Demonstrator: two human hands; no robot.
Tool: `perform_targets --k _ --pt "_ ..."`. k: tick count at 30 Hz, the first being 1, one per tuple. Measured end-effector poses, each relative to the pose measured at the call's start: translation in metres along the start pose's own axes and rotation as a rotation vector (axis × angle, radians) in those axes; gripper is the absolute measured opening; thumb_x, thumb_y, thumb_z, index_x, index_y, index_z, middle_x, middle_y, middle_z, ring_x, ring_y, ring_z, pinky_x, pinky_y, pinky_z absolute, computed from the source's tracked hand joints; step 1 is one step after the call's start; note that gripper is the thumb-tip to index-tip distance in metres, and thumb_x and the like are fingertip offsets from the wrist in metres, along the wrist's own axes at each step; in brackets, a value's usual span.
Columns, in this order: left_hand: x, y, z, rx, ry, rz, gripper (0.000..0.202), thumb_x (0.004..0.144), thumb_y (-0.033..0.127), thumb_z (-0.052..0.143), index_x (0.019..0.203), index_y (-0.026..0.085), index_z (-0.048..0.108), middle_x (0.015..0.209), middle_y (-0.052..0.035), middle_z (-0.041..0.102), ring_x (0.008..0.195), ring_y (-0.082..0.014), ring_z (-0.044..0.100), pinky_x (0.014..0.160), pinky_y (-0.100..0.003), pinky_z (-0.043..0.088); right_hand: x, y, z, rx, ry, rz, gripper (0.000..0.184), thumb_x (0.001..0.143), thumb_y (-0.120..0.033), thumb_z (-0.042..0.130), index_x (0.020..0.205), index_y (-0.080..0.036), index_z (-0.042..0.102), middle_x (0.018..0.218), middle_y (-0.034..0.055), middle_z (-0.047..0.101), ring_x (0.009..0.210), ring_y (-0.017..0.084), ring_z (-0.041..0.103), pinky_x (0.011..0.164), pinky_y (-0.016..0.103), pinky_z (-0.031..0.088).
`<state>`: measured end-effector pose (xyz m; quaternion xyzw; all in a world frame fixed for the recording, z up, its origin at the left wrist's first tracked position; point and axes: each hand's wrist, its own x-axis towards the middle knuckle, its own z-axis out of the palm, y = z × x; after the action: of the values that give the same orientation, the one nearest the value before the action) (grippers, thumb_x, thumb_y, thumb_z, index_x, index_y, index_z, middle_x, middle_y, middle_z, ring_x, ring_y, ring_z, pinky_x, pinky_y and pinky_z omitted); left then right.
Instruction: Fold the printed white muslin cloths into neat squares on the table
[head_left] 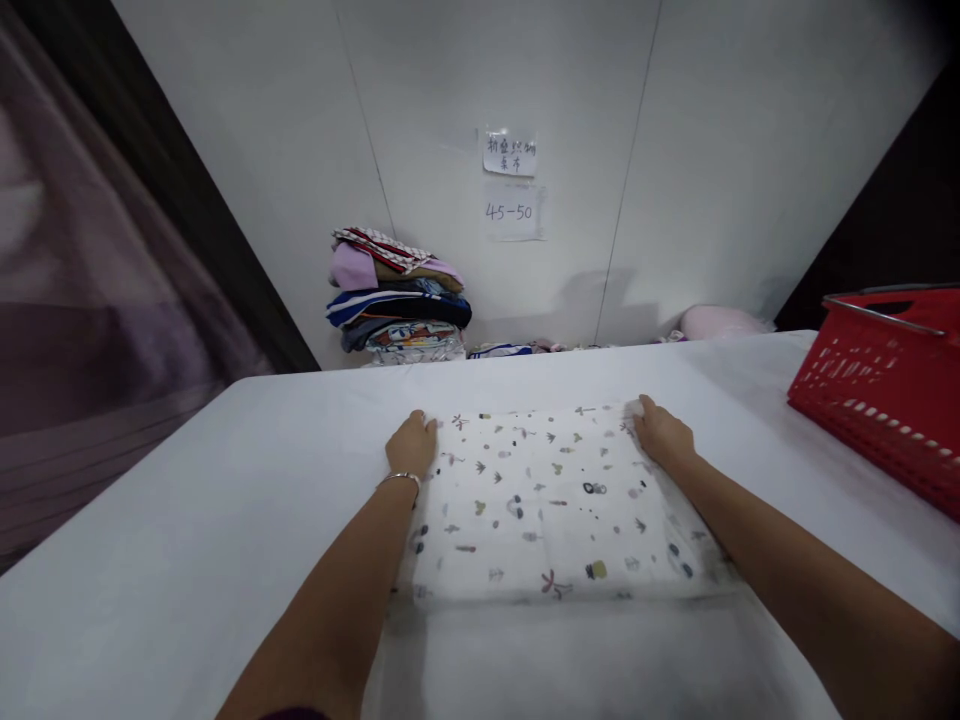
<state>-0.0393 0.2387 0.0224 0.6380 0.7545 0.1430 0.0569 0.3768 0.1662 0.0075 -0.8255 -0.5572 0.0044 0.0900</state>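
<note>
A folded white cloth (555, 510) printed with small coloured shapes lies flat on the white table (225, 470) in front of me. My left hand (411, 443), with a thin bracelet at the wrist, rests at the cloth's far left corner, fingers curled onto its edge. At the far right corner sits my right hand (661, 432), its fingers bent over the cloth's edge. Both forearms run along the cloth's two sides. Whether the fingers pinch the fabric or only press on it is hard to tell.
A pile of folded clothes (397, 297) stands against the back wall, with more fabric (510, 350) along the table's far edge. A red plastic basket (885, 385) stands at the right. Two paper notes (512, 185) hang on the wall. A curtain (82, 300) hangs at the left.
</note>
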Motion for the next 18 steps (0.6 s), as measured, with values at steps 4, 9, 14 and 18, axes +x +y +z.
perform_targets --k 4,9,14,18 --pt "-0.001 0.001 0.0 -0.034 0.012 -0.034 0.043 0.088 0.042 0.037 0.121 0.017 0.048 0.114 -0.0159 0.061 0.103 -0.028 0.058 0.082 -0.037 0.043 0.002 -0.001 0.001 0.003 -0.026 0.04 0.048 0.093 -0.036 0.028 0.137 -0.017 0.032 0.119 0.017 0.056 0.102 0.029 0.057 0.081 0.04 0.043" --pt "-0.002 -0.007 -0.01 -0.098 -0.038 -0.078 0.049 0.086 0.046 0.038 0.121 0.013 0.049 0.116 -0.0154 0.06 0.108 -0.0263 0.056 0.084 -0.033 0.043 0.005 0.005 -0.014 0.116 -0.123 0.085 0.055 0.092 -0.043 0.029 0.139 -0.014 0.031 0.123 0.017 0.055 0.11 0.03 0.054 0.087 0.041 0.043" --pt "-0.037 -0.033 -0.025 -0.117 -0.112 -0.011 0.043 0.083 0.044 0.044 0.113 0.015 0.055 0.111 -0.0111 0.063 0.102 -0.0235 0.058 0.081 -0.03 0.042 -0.028 0.021 -0.013 0.089 -0.075 -0.157 0.06 0.088 -0.044 0.037 0.14 -0.016 0.029 0.139 0.0147 0.042 0.124 0.029 0.043 0.098 0.041 0.039" --pt "-0.088 -0.049 -0.038 -0.085 -0.173 -0.005 0.045 0.082 0.047 0.043 0.113 0.016 0.055 0.11 -0.0122 0.064 0.101 -0.0252 0.059 0.08 -0.031 0.042 -0.067 0.037 0.007 0.096 -0.057 -0.357 0.052 0.089 -0.045 0.035 0.131 -0.016 0.044 0.145 0.0127 0.033 0.13 0.027 0.037 0.103 0.039 0.036"
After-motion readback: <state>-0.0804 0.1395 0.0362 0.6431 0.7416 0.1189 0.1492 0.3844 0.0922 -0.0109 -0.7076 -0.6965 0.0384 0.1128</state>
